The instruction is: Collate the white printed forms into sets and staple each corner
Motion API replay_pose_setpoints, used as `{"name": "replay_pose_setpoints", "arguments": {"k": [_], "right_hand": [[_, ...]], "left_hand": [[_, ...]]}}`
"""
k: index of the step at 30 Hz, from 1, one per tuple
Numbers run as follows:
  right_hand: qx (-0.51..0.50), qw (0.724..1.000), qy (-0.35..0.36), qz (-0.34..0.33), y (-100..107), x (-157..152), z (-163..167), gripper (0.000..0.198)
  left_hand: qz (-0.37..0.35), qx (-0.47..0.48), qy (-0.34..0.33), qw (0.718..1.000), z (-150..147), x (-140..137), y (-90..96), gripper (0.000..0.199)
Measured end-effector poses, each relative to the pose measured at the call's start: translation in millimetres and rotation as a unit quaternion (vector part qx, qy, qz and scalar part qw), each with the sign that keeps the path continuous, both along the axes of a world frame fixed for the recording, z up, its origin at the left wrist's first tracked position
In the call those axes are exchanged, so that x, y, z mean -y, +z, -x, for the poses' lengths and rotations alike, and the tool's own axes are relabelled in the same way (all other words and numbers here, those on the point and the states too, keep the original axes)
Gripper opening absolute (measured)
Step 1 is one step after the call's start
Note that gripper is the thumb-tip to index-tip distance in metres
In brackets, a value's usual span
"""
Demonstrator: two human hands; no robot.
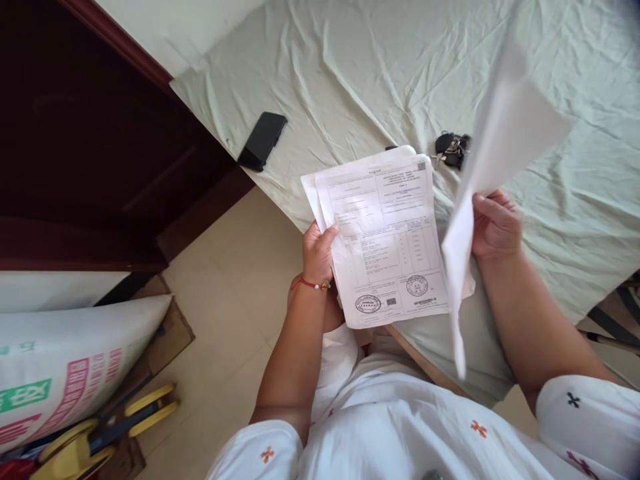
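Observation:
My left hand (319, 253) grips a few printed sheets of paper (385, 247) at their left edge, thumb on top. The uppermost sheet carries a form with boxes, small print and two round or oval stamps near its bottom. Raised on the right, a white sheet (480, 153) is seen nearly edge-on and bent, pinched by my right hand (497, 223) between thumb and fingers. I cannot tell whether it is one sheet or more. Beyond the papers, a bunch of keys (451, 149) lies on the cloth, partly hidden by the raised sheet.
A pale green cloth (350, 87) covers the table, wrinkled. On its left part rests a black phone (263, 140). Dark red wooden furniture (100, 133) stands at left. Below it are a white printed sack (75, 373), cardboard (170, 333) and a yellow-and-black object (110, 427) on the floor.

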State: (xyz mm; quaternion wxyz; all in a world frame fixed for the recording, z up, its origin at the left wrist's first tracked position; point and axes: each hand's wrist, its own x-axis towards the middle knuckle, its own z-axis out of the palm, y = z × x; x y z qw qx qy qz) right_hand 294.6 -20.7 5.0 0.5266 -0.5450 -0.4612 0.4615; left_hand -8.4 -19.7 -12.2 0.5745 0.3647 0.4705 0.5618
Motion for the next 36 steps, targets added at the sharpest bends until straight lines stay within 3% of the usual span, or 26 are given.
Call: {"name": "replay_pose_setpoints", "arguments": {"k": [2,4,7,13,18,36], "right_hand": [[-0.079,0.995,-0.053,-0.012,-10,0,5,0.027],[-0.109,0.993,-0.044,-0.019,-18,0,9,0.033],[-0.085,0.996,-0.018,-0.032,-24,-1,11,0.035],[-0.060,0.996,-0.034,-0.048,-21,-3,10,0.045],[-0.049,0.999,0.005,0.000,-17,2,12,0.031],[-0.091,0.992,-0.072,-0.041,-22,0,15,0.023]], "left_hand": [[0.000,0.008,0.005,1.000,0,0,-0.6,0.047],[-0.001,0.015,0.014,1.000,0,0,-1.3,0.049],[-0.012,0.020,0.027,0.999,0,1,-2.2,0.051],[-0.029,0.028,0.020,0.999,-2,1,-2.6,0.053],[-0.035,0.047,0.037,0.998,-4,1,-3.2,0.048],[-0.053,-0.013,0.034,0.998,-3,-1,-12.4,0.045]]}}
